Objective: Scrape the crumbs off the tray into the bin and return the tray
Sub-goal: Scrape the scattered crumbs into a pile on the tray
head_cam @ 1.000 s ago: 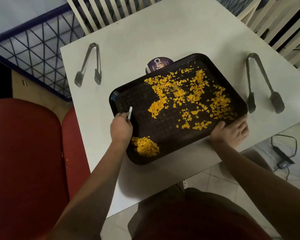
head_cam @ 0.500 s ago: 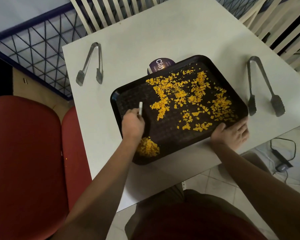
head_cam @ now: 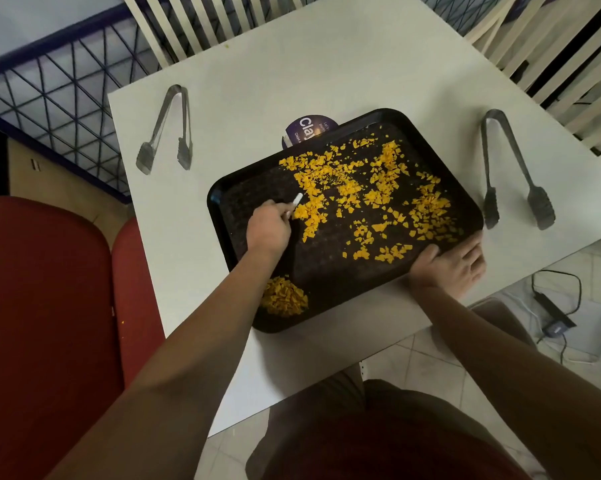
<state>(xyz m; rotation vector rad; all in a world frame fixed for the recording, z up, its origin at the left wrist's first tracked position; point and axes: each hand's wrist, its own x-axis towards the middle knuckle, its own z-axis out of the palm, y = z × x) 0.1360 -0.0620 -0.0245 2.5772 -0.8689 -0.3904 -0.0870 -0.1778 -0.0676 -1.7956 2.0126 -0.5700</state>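
A black tray (head_cam: 330, 271) lies on the white table (head_cam: 292, 71), strewn with orange crumbs (head_cam: 378, 188). A gathered heap of crumbs (head_cam: 284, 296) sits in the tray's near-left corner. My left hand (head_cam: 268, 227) is over the tray's left part and grips a small white scraper (head_cam: 296, 199), whose tip touches the left edge of the scattered crumbs. My right hand (head_cam: 453, 263) holds the tray's near-right rim, thumb on the rim and fingers spread on the table. No bin is in view.
Metal tongs (head_cam: 167, 133) lie on the table to the tray's left, another pair of tongs (head_cam: 513, 171) to its right. A purple round label (head_cam: 307, 131) peeks out behind the tray. Red seats (head_cam: 49, 306) are at left, white chairs (head_cam: 202, 26) beyond the table.
My left hand has moved with the scraper from the tray's left rim to the right and away from me, reaching the crumbs. My right hand and the tray have stayed put.
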